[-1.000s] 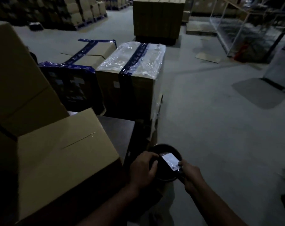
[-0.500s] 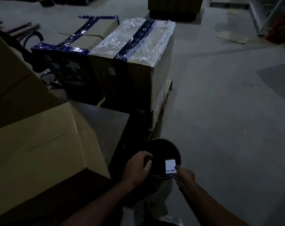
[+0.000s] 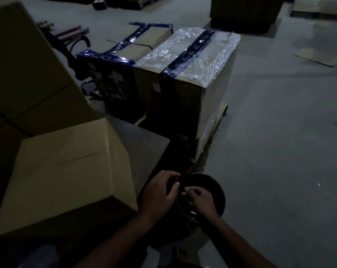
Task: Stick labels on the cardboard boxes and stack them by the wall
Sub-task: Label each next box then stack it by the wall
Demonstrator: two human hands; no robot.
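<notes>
Dim warehouse floor. Dark round bowl (image 3: 212, 182) sits low, just right of the nearest cardboard box (image 3: 67, 175). Left hand (image 3: 160, 192) grips the bowl's near-left rim, fingers curled over it. Right hand (image 3: 200, 200) reaches inside, fingers bent (cannot tell whether it pinches a label). Beyond the bowl, a plastic-wrapped box (image 3: 185, 74) with blue tape; taller cartons (image 3: 28, 74) stacked far left.

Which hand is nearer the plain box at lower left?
Left. The left hand is just right of the box; the right hand is farther right, over the dark roll.
</notes>
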